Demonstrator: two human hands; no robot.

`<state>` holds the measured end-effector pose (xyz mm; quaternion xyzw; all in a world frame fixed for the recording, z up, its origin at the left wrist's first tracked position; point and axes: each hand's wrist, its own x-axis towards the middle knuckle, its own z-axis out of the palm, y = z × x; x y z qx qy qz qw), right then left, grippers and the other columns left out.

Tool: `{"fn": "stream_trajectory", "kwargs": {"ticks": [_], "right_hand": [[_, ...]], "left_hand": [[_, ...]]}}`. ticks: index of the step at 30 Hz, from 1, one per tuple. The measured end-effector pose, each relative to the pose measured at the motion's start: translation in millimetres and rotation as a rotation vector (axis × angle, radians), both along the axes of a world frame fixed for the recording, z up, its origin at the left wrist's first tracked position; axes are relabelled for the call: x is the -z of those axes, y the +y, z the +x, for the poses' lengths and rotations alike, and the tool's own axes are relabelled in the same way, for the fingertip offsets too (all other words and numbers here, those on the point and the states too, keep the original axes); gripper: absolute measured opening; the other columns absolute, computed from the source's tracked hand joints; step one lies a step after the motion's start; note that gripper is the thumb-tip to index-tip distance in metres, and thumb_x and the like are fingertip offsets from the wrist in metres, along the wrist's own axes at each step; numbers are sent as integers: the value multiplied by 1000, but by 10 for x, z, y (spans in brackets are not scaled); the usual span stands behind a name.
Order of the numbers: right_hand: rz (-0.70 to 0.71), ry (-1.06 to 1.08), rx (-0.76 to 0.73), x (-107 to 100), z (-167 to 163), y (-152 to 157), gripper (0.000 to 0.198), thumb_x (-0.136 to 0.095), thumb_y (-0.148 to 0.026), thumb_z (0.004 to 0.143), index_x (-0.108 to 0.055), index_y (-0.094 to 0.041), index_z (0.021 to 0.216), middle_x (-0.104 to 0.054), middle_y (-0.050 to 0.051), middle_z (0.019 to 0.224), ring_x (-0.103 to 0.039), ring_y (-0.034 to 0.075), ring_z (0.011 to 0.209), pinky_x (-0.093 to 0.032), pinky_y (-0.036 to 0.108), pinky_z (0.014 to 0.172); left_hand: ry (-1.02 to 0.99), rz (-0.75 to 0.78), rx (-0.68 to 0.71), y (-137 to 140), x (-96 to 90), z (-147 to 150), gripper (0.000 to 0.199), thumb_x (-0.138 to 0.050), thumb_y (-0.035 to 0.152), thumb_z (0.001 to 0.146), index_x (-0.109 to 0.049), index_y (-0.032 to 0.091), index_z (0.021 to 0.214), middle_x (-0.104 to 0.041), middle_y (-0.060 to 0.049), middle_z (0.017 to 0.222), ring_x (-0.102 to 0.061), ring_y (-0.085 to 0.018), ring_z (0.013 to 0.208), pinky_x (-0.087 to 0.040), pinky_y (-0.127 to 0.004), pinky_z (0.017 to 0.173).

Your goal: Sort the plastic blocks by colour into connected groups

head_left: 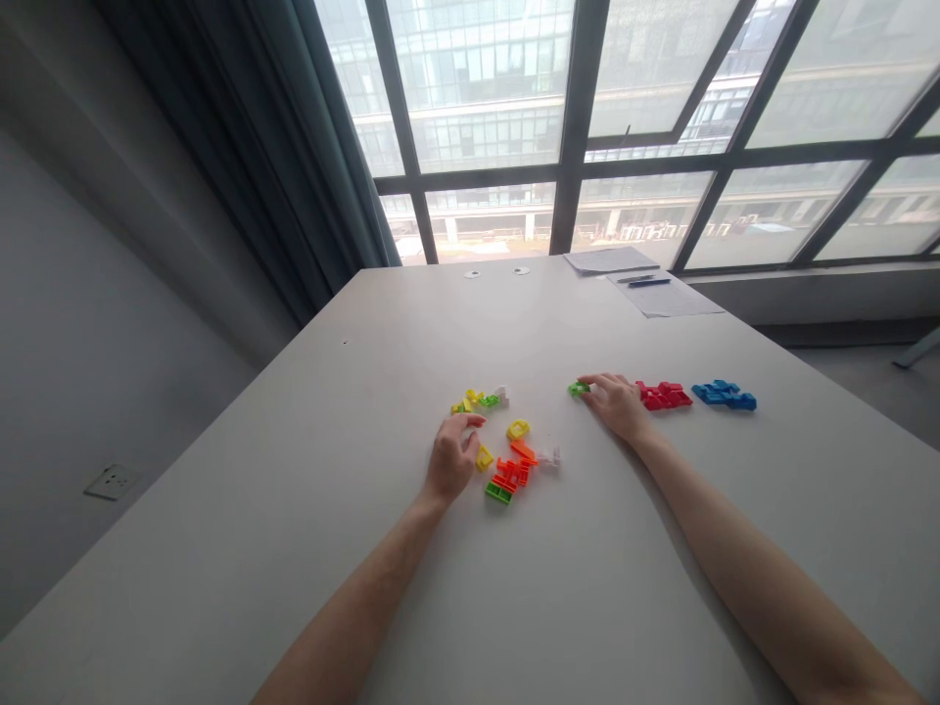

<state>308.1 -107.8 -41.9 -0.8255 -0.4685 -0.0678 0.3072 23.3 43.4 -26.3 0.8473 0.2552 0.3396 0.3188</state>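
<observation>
My right hand [615, 405] pinches a small green plastic block [579, 389] at the table surface, left of a group of red blocks [663, 396]. Beyond the red ones lies a group of blue blocks [724, 395]. My left hand [452, 456] rests with curved fingers apart and nothing visible between them. It is close to a yellow block [484, 457], with more yellow and green blocks [477, 399] just past its fingertips. A mixed heap of orange blocks [512, 474], a green block [498, 493], a whitish block [549, 458] and another yellow block [518, 430] lies between my hands.
The white table [330, 470] runs up to the window [492, 98]. Paper sheets [665, 297] with pens [649, 282] lie at its far right corner. Two round white discs [521, 270] sit near the far edge. A dark curtain [271, 127] hangs at the left.
</observation>
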Motion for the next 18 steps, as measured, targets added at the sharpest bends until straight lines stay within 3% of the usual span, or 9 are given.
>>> {"fn": "stream_trajectory", "kwargs": {"ticks": [8,12,18], "right_hand": [[47,2,-33,-7,-22,-10,23,-52,-36,89,-67,-26,103,-69,7,108,-57,30,106,-37,48,91],[103,-1,-71,-134,-110,-52,23,-49,-36,92,-66,-25,104,-69,7,109,-59,27,105,-40,45,92],[195,-64,-126,-423,-94,-597,29,-49,-44,93,-63,-26,111,-67,7,110,-60,25,103,-45,40,91]], "left_hand": [[-10,-9,-2,15,14,7,28,-48,5,79,-65,18,98,-68,-7,98,-62,-21,98,-49,-37,92],[-20,-21,-10,25,28,8,29,-48,5,79,-65,19,98,-68,-6,98,-62,-21,97,-49,-37,92],[-34,-19,-4,19,24,10,28,-49,6,79,-65,19,97,-69,-6,99,-62,-21,98,-49,-38,94]]}}
